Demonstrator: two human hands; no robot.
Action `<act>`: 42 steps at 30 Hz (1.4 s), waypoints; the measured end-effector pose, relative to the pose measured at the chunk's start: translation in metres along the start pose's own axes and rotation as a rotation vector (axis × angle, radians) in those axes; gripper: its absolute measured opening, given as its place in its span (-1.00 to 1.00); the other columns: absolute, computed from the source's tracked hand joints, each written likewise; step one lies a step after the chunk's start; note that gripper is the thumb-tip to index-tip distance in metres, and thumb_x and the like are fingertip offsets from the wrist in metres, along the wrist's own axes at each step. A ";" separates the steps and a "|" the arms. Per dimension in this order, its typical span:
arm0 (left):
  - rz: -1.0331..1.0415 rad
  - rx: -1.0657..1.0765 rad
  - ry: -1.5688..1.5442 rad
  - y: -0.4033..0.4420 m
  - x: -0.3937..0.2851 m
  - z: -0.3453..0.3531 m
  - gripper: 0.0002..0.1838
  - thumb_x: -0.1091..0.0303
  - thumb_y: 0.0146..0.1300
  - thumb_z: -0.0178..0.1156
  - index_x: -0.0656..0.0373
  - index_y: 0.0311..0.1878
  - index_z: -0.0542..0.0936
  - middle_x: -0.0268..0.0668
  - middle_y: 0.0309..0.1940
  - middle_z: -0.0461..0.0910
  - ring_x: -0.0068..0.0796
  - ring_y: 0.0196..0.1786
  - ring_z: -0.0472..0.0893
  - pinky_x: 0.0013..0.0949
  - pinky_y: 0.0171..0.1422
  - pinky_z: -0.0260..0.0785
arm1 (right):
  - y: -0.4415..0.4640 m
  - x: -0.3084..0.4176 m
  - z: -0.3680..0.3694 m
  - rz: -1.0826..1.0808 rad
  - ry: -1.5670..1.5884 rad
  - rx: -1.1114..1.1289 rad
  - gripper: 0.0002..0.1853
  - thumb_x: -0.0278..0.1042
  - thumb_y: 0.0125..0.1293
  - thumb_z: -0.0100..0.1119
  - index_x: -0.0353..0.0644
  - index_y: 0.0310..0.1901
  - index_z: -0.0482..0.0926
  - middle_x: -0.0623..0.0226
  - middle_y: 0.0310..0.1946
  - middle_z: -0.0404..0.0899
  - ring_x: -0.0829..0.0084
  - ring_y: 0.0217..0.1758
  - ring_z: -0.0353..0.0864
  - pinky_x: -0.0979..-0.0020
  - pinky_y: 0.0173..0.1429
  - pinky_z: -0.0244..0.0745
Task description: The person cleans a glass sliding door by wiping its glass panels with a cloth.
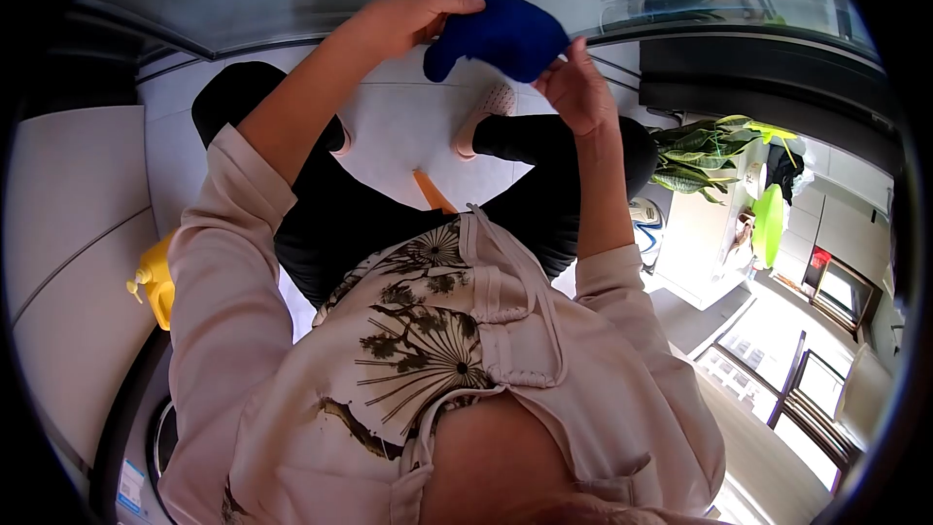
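A dark blue cloth (pixel 505 34) is stretched between my two hands in front of a glass panel. My left hand (pixel 413 8) grips its upper left part between thumb and fingers, with the index finger pointing outward. A lower left flap of the cloth hangs loose. At the cloth's right edge, my right hand (pixel 578 92) pinches a corner between thumb and fingers.
The glass panel (pixel 262 0) with a dark frame spans the front. Below are my knees and the tiled floor (pixel 389 122). A yellow bottle (pixel 155 282) stands left; leafy plants (pixel 700 151) and a white cabinet (pixel 695 243) are right. Something orange (pixel 432 192) shows between my legs.
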State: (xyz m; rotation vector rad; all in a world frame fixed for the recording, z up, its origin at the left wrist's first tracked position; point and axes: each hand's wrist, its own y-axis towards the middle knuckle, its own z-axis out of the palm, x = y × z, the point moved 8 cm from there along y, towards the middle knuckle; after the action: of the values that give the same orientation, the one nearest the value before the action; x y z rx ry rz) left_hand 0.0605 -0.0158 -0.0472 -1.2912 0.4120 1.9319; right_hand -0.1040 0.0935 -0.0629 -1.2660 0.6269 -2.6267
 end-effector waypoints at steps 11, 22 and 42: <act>-0.036 0.096 0.135 0.013 0.006 -0.002 -0.41 0.53 0.09 0.23 0.01 0.25 0.43 -0.18 -0.10 0.58 -0.39 -0.08 0.60 -0.40 0.09 0.47 | -0.001 -0.021 -0.008 -0.054 -0.559 -0.131 -0.09 -0.60 0.06 0.35 -0.05 0.43 0.07 0.22 -0.33 0.59 0.52 -0.26 0.56 0.54 -0.05 0.43; 0.039 0.222 1.210 0.005 0.029 0.021 -0.35 0.58 -0.16 0.30 -0.11 0.12 0.51 -0.18 0.03 0.46 -0.19 0.08 0.50 -0.25 0.20 0.40 | -0.008 0.003 -0.005 -0.005 -0.819 0.021 -0.58 -0.35 0.14 0.32 -0.24 0.06 0.57 0.28 -0.21 0.65 0.47 -0.15 0.61 0.52 0.05 0.45; 0.202 -0.015 0.840 0.041 -0.002 0.026 -0.54 0.12 -0.03 0.37 0.23 -0.11 0.62 -0.07 -0.27 0.65 -0.25 -0.27 0.65 -0.31 -0.11 0.50 | -0.019 0.037 -0.057 -0.538 -0.870 -0.656 -0.49 -0.28 0.20 0.27 -0.30 0.15 0.44 0.13 0.15 0.43 0.33 0.17 0.44 0.35 0.20 0.37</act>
State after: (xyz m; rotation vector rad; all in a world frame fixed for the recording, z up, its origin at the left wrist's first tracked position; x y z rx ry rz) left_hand 0.0135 -0.0270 -0.0401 -2.1059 0.9648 1.4517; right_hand -0.1706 0.1159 -0.0604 -2.8385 1.0968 -1.8225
